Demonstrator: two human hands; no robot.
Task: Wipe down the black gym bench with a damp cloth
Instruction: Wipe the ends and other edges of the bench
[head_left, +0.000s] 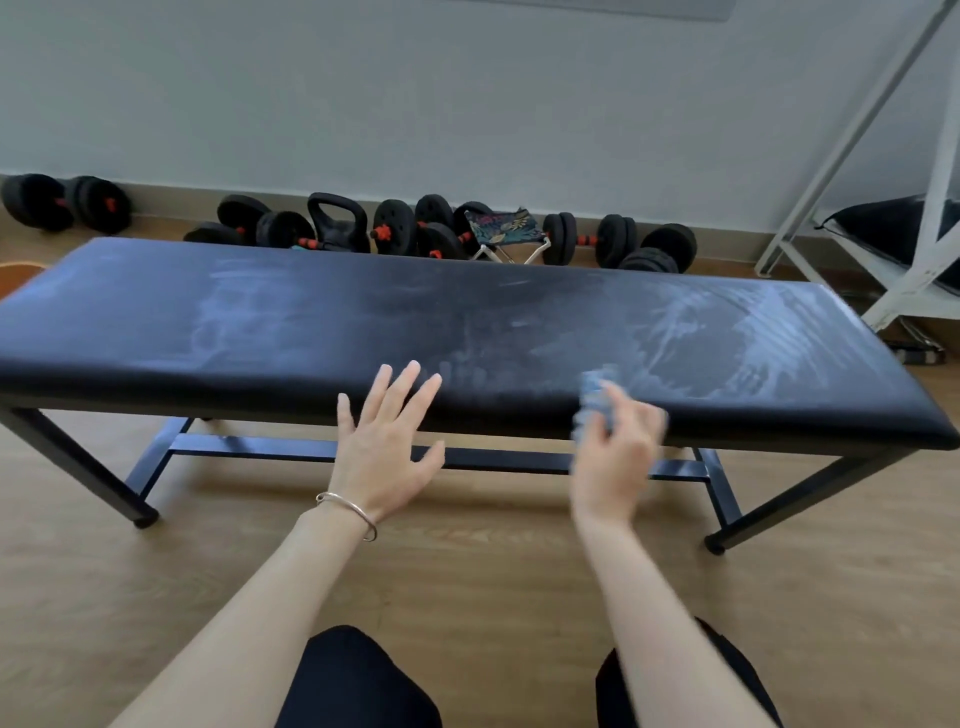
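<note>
Bench centre; dumbbells + kettlebell behind by wall; rack right.

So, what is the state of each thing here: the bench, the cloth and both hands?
Bench: pale streaks on left and right of top, middle darker.
Cloth: blue, blurred, held at the bench's near edge.
Left hand: fingers straight and spread, holds nothing.
Right hand: grips the cloth, blurred.
Stool: unfolded, behind the bench.
</note>
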